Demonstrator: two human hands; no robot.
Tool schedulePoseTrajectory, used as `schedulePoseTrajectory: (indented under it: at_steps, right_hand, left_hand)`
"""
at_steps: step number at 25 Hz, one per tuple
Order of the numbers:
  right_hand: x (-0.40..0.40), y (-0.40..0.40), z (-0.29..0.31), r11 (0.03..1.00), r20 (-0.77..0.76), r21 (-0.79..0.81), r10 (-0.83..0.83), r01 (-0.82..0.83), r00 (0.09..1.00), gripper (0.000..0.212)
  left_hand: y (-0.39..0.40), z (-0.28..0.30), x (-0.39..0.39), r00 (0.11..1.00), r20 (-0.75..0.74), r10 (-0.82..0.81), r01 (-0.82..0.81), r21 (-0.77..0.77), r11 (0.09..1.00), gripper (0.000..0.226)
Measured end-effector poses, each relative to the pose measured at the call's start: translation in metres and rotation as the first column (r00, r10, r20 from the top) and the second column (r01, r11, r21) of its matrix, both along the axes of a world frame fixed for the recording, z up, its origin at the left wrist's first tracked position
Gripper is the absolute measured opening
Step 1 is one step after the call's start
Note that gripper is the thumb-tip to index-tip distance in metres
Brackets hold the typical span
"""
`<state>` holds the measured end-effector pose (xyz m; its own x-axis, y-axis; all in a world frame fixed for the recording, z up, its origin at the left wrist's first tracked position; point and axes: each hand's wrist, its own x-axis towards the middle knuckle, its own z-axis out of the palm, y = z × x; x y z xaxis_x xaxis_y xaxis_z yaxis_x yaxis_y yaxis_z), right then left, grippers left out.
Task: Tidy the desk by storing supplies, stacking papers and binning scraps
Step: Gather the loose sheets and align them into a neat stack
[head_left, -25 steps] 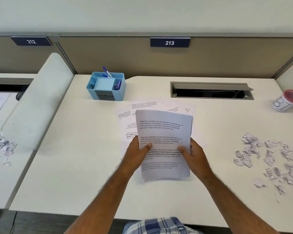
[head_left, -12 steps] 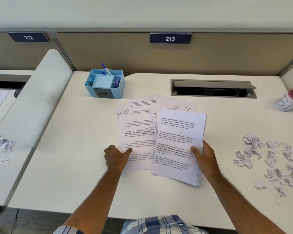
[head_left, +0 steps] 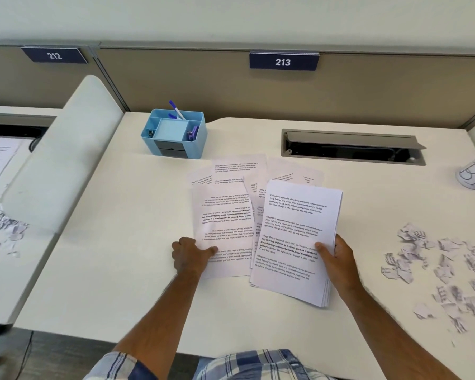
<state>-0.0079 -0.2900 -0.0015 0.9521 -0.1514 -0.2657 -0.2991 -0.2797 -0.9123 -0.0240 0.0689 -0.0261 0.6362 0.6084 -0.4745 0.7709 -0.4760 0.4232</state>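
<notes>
At mid-tabletop [head_left: 121, 270], my right grip [head_left: 337, 259] pinches the stack [head_left: 294, 242], left grip [head_left: 189, 256] a sheet [head_left: 222, 229]; a hasty tug could scatter loose pages.

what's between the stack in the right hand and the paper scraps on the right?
Bare desk in the head view. The right hand holds the stack at its right edge; beyond the hand, nothing until the scraps.
</notes>
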Motion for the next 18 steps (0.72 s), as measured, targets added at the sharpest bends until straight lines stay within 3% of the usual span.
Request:
schedulePoseTrajectory:
  at_steps: [5,10,12,14,18]
  right_hand:
    - [0.003,-0.002,0.002,1.0,0.006,-0.006,0.015,-0.015,1.0,0.028]
    - [0.002,-0.002,0.003,1.0,0.008,-0.001,0.009,-0.009,1.0,0.027]
    - [0.001,-0.002,0.002,1.0,0.012,-0.004,0.009,-0.008,1.0,0.028]
    - [0.0,-0.002,0.001,1.0,0.013,-0.004,0.007,-0.007,1.0,0.028]
    - [0.003,0.001,0.005,1.0,0.024,-0.013,0.015,-0.015,1.0,0.026]
  left_hand:
    - [0.009,0.001,0.001,0.998,-0.058,0.006,-0.006,0.0,1.0,0.084]
    - [0.029,0.013,-0.009,0.994,0.11,0.015,0.0,-0.135,0.991,0.053]
    - [0.041,0.029,-0.016,0.984,0.153,-0.092,0.099,-0.037,0.994,0.042]
    - [0.054,0.052,-0.019,0.961,0.11,-0.255,0.235,0.166,0.958,0.034]
    - [0.066,0.114,-0.012,0.826,-0.011,-0.563,0.499,0.479,0.722,0.026]
